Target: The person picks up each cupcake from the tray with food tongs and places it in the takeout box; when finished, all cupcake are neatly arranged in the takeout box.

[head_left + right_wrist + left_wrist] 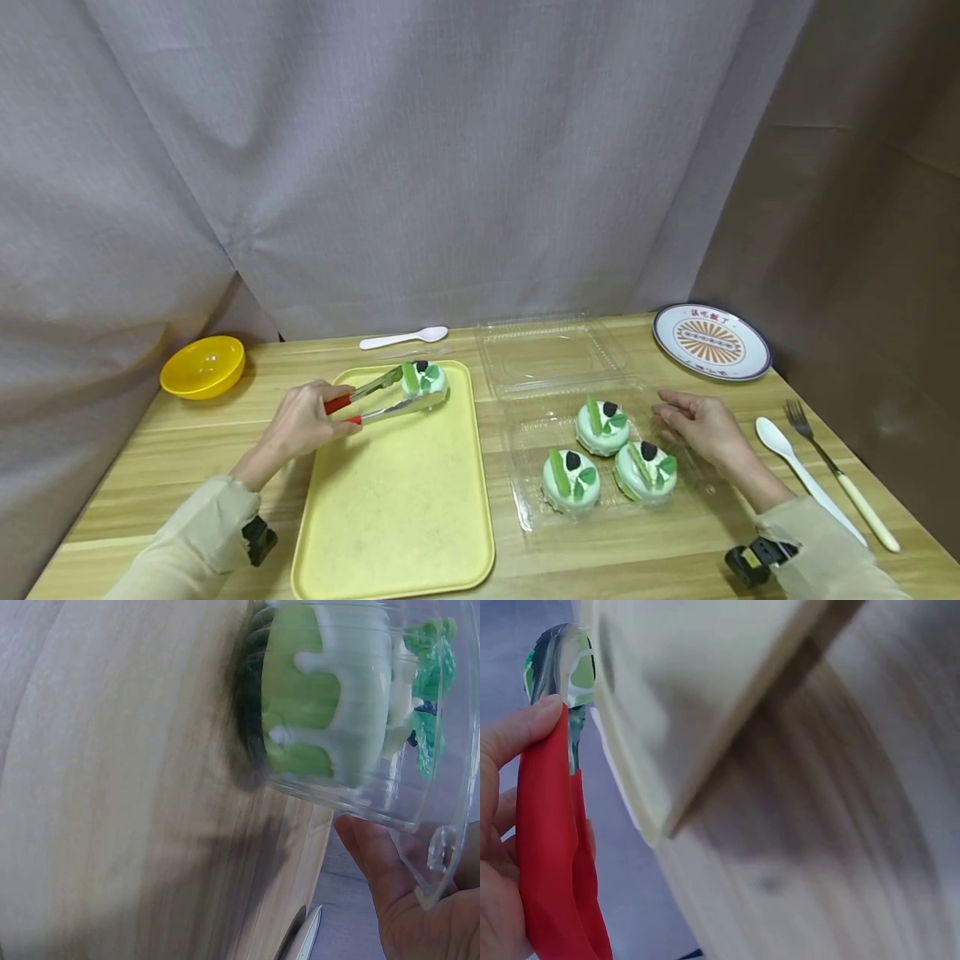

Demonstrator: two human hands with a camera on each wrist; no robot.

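1. Fingers of the left hand [303, 421] are curled round the red handles of the metal tongs [397, 409], left of centre in the head frame; in the left wrist view the handles are seen along the left edge.
2. One pale green cake [426, 380], topped with a dark berry and green leaves, is pinched between the tong tips near the frame's centre. It is seen over the top right part of the yellow tray [397, 517]; whether the tray is touched by it cannot be told.
3. Fingers of the right hand [701, 425] are loosely extended at right of centre, just beside the clear container [543, 425]. Nothing is seen gripped by them; whether the container's wall is touched cannot be told, even from the right wrist view.
4. Three similar cakes are held in the container, lower right of centre: a rear cake [596, 437], a front left cake [572, 496] and a front right cake [633, 483]. Behind them a clear lid [551, 354] is laid flat.
5. Along the right side are placed a patterned plate [711, 342], a white spoon [772, 435] and a fork [862, 508].
6. At left an orange-yellow bowl [202, 387] is set; above the tray a pale spoon [431, 334] is laid.
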